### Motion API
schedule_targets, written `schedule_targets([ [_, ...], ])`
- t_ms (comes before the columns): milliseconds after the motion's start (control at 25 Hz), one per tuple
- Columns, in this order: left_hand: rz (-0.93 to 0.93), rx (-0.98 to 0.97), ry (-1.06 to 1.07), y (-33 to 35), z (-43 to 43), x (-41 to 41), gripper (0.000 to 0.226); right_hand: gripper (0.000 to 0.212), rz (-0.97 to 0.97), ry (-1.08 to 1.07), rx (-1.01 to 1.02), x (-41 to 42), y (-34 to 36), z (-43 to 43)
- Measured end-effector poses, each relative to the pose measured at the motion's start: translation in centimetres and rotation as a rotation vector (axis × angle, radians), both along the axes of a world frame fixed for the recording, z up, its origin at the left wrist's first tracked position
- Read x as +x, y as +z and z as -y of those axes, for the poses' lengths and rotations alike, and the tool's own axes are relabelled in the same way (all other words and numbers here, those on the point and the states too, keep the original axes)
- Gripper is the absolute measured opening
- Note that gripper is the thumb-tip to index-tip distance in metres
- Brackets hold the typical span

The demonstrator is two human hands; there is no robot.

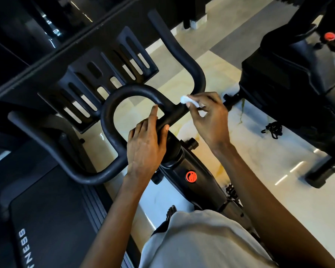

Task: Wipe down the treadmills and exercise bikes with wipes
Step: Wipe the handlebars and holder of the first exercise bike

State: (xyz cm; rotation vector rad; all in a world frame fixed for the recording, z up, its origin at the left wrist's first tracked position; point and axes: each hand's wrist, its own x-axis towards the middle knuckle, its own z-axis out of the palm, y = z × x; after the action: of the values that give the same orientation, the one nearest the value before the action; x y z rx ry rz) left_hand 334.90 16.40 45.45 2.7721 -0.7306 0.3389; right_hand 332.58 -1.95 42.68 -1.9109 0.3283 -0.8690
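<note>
Right hand (211, 117) pinches white wipe (190, 100) against handlebar (106, 117) of exercise bike (203, 188). Left hand (146, 144) grips bar's centre, thumb curled round. Slotted tray (112, 55) beyond. Treadmill (46, 219) left, second bike (290, 78) right. Treadmill lettering ends "NESS"; red sticker (191, 176) unreadable.

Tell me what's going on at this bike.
A person is wiping the handlebar of a black exercise bike. The right hand holds a white wipe against the bar, just right of the centre loop. The left hand grips the bar above the stem, index finger stretched along the loop. A treadmill stands to the left.
</note>
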Motion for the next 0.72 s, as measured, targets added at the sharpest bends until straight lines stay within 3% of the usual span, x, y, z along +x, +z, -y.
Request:
schedule_targets([
  [160, 0.076, 0.100, -0.038, -0.1, 0.9, 0.6, 0.059, 0.022, 0.015, 0.158, -0.050, -0.7, 0.1, -0.9],
  [320, 0.068, 0.162, 0.003, -0.1, 1.6, 1.0, 0.057, 0.025, 0.024, 0.004, 0.057, 0.7, -0.3, 1.8],
  [520, 0.065, 0.243, -0.093, 0.4, 2.6, 2.9, 0.052, 0.022, 0.018, 0.149, 0.019, 0.0, -0.9, 0.6],
  [720, 0.028, 0.262, -0.149, 0.7, 4.0, 3.8, 0.047, 0.022, -0.024, -0.060, 0.122, 2.6, -0.7, 4.9],
])
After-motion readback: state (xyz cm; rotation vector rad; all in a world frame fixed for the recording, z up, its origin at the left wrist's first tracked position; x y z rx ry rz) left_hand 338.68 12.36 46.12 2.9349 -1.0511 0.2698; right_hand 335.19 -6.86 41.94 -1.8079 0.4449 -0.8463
